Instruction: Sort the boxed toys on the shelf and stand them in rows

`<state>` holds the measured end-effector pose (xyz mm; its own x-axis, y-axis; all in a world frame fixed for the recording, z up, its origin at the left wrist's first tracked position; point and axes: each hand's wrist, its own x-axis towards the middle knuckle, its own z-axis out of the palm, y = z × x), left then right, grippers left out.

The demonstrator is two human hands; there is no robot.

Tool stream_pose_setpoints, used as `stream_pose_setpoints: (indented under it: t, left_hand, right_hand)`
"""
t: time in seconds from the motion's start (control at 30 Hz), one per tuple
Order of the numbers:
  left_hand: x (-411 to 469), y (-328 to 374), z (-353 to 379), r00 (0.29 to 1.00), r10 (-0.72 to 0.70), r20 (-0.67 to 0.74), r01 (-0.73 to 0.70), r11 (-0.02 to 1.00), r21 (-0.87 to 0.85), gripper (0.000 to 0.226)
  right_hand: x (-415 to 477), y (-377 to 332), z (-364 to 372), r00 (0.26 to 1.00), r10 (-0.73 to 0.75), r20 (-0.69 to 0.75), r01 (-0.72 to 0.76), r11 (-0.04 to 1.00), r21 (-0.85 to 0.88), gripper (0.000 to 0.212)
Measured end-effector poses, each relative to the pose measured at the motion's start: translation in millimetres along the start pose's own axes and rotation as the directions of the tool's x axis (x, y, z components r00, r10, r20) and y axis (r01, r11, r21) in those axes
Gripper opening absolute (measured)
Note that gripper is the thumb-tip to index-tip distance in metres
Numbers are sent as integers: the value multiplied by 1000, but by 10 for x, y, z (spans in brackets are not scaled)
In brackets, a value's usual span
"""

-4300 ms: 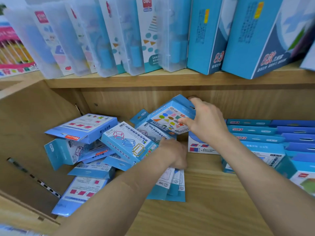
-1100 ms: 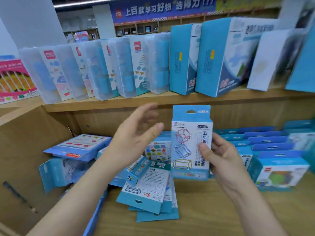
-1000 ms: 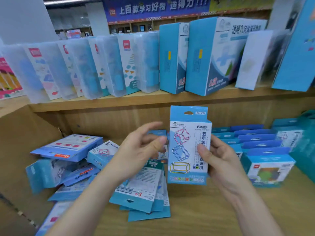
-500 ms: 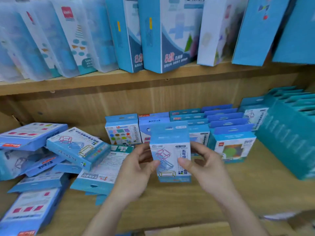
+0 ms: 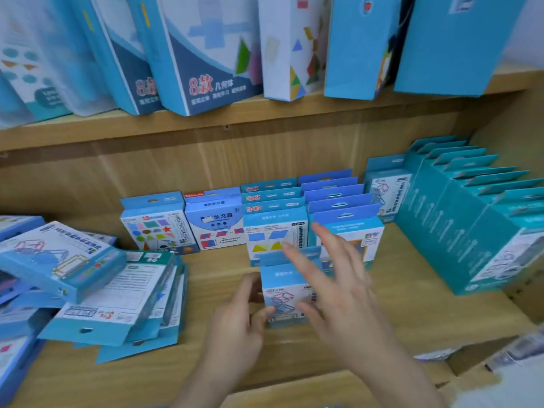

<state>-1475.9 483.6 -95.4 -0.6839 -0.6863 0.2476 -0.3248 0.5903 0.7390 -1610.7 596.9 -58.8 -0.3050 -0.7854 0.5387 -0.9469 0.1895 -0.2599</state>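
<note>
Head: box [image 5: 282,285] upright on lower shelf [image 5: 412,307], centre, just near of standing rows [image 5: 275,231]; left hand [image 5: 235,325] pinches its left side; right hand [image 5: 338,295] spread, released, above it. Shelf bare rightward up to teal row [image 5: 441,231]. Count: blue row [image 5: 338,198] five tabs; flat pile [image 5: 117,295] left, count unclear.

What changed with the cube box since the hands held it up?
The cube box came down to the shelf board, in front of the standing rows. The right hand spread its fingers open; the left hand still pinches its edge. The tumbled pile stayed put.
</note>
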Motion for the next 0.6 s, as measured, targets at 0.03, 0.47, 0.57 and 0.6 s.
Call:
stream_pose_setpoints:
  t: [0.03, 0.47, 0.57, 0.6]
  left_hand:
    - [-2, 44, 48, 1000, 16, 8, -16, 1000, -2, 61]
    - [106, 583, 895, 988, 143, 61, -147, 987, 65, 61]
    - [140, 659, 1038, 984, 164, 66, -170, 981, 97, 65]
    - [161, 682, 1069, 982, 178, 65, -184, 977, 105, 64]
  right_hand:
    - [-7, 31, -30, 1000, -17, 8, 17, 1000, -25, 95]
    - [-161, 780, -580, 998, -35, 43, 42, 987, -155, 58]
    - [-83, 938, -710, 983, -44, 179, 88, 965, -247, 61]
    - [-48, 981, -761, 976, -46, 214, 104, 958, -267, 62]
